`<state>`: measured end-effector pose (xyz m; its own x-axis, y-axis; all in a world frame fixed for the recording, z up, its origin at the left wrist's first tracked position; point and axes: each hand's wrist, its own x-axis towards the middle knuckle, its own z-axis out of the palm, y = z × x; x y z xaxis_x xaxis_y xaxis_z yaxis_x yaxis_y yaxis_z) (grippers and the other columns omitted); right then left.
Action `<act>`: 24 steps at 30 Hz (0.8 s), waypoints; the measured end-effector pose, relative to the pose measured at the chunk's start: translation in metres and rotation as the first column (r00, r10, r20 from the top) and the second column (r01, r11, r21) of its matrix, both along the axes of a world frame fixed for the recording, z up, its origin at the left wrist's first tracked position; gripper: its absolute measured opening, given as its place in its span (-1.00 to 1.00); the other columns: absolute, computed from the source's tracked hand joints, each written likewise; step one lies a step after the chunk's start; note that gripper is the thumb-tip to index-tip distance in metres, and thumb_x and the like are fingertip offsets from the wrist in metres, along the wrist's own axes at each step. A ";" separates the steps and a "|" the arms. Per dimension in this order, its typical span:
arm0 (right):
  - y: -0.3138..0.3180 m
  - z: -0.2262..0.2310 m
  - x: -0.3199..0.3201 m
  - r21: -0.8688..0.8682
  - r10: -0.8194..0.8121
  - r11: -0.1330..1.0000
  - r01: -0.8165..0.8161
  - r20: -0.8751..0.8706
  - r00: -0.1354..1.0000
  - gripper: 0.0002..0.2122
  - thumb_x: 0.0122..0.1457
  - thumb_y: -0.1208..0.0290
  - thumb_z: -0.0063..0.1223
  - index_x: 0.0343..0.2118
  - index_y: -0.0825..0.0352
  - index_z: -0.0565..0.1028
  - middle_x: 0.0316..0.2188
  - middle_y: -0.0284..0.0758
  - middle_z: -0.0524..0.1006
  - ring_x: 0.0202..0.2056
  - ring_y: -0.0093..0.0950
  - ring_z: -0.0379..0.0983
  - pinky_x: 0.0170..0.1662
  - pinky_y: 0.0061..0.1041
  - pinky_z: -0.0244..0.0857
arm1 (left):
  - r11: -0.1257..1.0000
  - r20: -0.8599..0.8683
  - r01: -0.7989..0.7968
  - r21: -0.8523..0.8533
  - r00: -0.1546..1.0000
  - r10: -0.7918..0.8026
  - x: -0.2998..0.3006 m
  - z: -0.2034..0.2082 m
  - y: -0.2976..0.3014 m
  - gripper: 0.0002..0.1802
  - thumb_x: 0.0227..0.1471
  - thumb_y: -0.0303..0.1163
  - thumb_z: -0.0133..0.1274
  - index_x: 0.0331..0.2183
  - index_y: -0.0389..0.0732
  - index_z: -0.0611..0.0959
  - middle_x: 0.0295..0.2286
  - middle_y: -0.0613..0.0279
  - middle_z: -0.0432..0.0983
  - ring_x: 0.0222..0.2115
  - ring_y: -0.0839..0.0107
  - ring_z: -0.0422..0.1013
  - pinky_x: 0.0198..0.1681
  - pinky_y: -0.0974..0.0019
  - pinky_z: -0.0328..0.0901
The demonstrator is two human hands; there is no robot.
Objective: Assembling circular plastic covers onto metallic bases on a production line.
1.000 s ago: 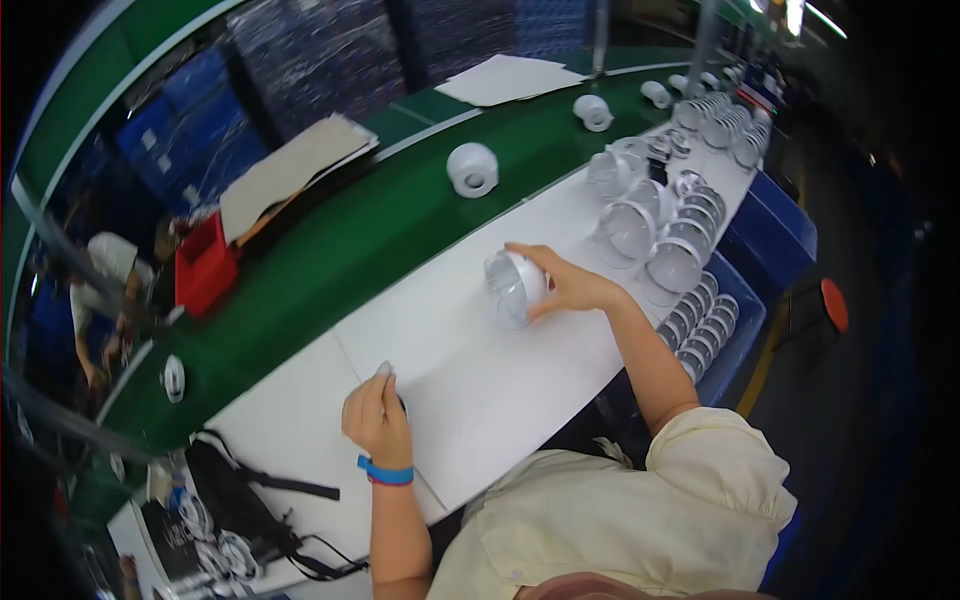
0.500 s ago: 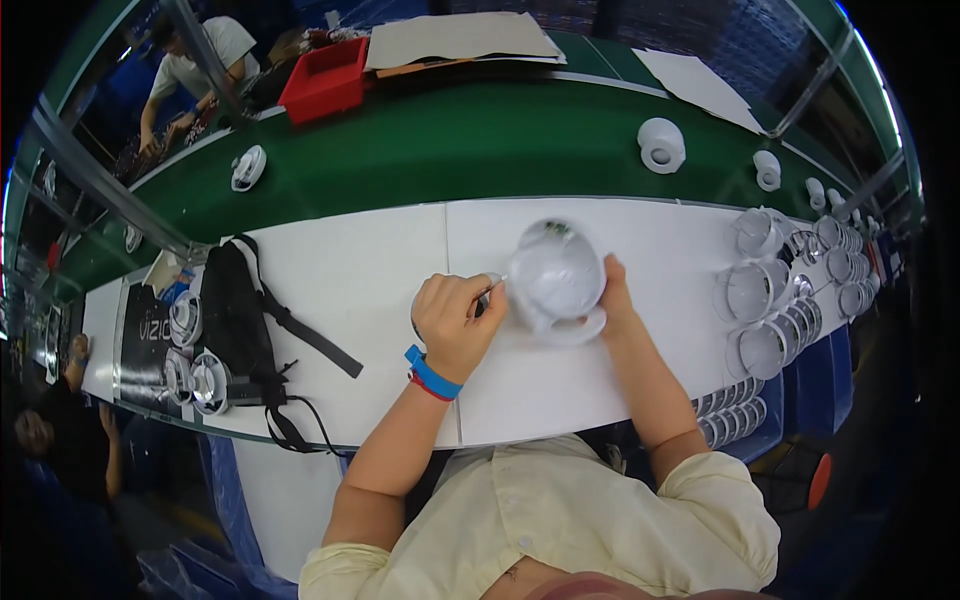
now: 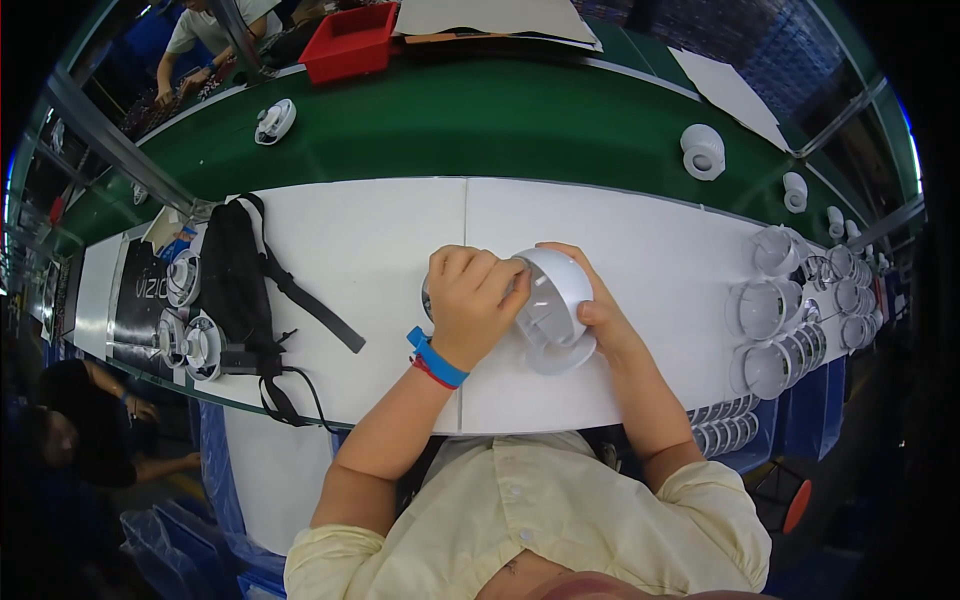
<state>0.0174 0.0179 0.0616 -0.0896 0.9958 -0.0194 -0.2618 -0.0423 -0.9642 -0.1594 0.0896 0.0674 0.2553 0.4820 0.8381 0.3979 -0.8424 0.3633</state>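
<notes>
A white, bowl-shaped plastic housing with a ring-like rim is tilted above the white tabletop, its hollow side facing left. My right hand is closed around its right side, thumb in front and fingers behind. My left hand is curled at the housing's left edge, its fingertips against or just inside the opening. Part of a dark, round-edged item shows behind the left hand; my fingers cover most of it, so its kind cannot be told. A blue band circles my left wrist.
Clear-rimmed round housings stand in rows on the right. A black strapped bag and several white round parts lie left. Beyond runs a green belt carrying white parts, with a red tray and cardboard sheets past it.
The housing has turned from facing up to facing left, and the left hand has come up against its edge. The whole view has shifted slightly. A person at far left has moved an arm.
</notes>
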 end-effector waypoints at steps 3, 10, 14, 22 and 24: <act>-0.001 -0.001 0.003 -0.009 -0.016 1.000 0.016 0.062 0.998 -0.05 -0.24 -0.19 0.25 0.21 0.28 0.21 0.04 -0.22 0.36 0.12 -0.34 0.29 0.14 -0.40 0.19 | 1.000 -0.040 0.012 0.018 0.999 -0.011 0.000 0.001 -0.001 -0.79 -0.28 -0.51 0.29 -0.47 -0.09 0.64 -0.57 0.39 0.39 -0.44 0.35 0.34 -0.18 0.22 0.14; 0.000 0.003 -0.002 -0.024 -0.007 1.000 0.008 0.038 0.999 -0.08 -0.24 -0.17 0.25 0.19 0.27 0.22 0.01 -0.23 0.37 0.09 -0.35 0.30 0.11 -0.40 0.20 | 1.000 -0.033 -0.003 -0.021 0.999 0.002 0.002 -0.001 -0.006 -0.82 -0.21 -0.55 0.25 -0.45 -0.11 0.64 -0.55 0.36 0.43 -0.43 0.40 0.41 -0.12 0.21 0.14; -0.001 0.010 -0.009 -0.019 -0.014 1.000 0.015 0.052 0.999 -0.07 -0.26 -0.18 0.27 0.17 0.27 0.23 -0.01 -0.25 0.37 0.07 -0.36 0.32 0.11 -0.41 0.21 | 0.995 0.033 0.069 -0.066 0.997 -0.067 0.001 -0.009 -0.006 -0.85 -0.21 -0.57 0.24 -0.49 -0.13 0.63 -0.54 0.34 0.45 -0.41 0.40 0.42 -0.08 0.21 0.14; -0.004 0.022 0.019 0.068 -0.081 0.996 0.062 0.329 0.941 -0.06 -0.25 -0.18 0.29 0.19 0.29 0.24 0.01 -0.23 0.39 0.05 -0.37 0.34 0.12 -0.41 0.21 | 0.960 -0.029 -0.146 -0.237 0.989 0.143 -0.043 0.000 0.000 -0.48 -0.09 -0.50 0.23 -0.06 -0.26 0.43 -0.12 0.01 0.39 -0.28 0.15 0.43 -0.10 0.15 0.28; -0.004 0.022 0.027 0.097 -0.176 0.984 0.148 0.487 0.856 -0.15 -0.22 -0.02 0.30 0.20 0.20 0.27 0.02 -0.22 0.39 0.07 -0.30 0.32 0.13 -0.36 0.19 | 0.796 0.022 -0.025 -0.605 0.999 0.048 -0.079 -0.037 0.008 -0.47 -0.03 -0.51 0.18 0.00 -0.30 0.39 -0.09 0.00 0.38 -0.27 0.23 0.44 -0.16 0.21 0.32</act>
<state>0.0440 0.0136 0.0839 0.0803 0.9961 0.0359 0.2480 0.0149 -0.9686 -0.2383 0.0975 0.0308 0.2038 0.9017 0.3814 0.4016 -0.4323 0.8074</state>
